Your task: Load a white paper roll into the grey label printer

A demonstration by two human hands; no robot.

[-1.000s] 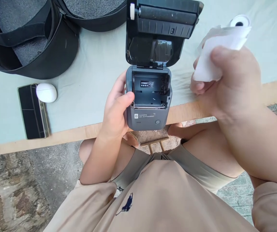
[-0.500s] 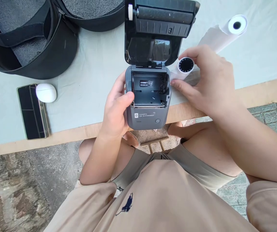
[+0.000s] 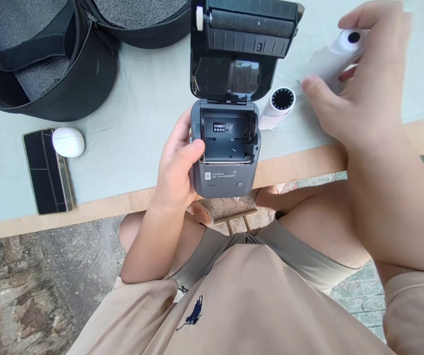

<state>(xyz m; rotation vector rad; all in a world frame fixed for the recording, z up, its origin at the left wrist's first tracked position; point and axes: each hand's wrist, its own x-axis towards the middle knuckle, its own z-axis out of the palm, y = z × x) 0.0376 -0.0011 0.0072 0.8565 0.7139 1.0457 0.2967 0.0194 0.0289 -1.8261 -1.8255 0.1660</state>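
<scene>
My left hand [image 3: 180, 165] grips the left side of a grey label printer [image 3: 226, 180], thumb over its rim. The printer's black lid [image 3: 234, 79] stands raised, and the bay below shows a small printed label and no roll. Right of the printer stands a small white roll [image 3: 276, 114] with a black toothed core end, no hand on it. My right hand [image 3: 367, 84], slightly blurred, is around a larger white paper roll [image 3: 339, 47] with a dark core hole. Its thumb and fingers are spread apart; whether they touch the roll I cannot tell.
A black zippered case [image 3: 96, 84] with grey foam lies open at the upper left. A phone [image 3: 45, 172] and a white computer mouse [image 3: 68, 142] overlap on the pale cloth [image 3: 123, 162]. The wooden table edge [image 3: 123, 206] runs in front of my knees.
My right hand has let go of the small roll and moved right and away from me to the larger roll. My left hand and the printer have stayed almost still.
</scene>
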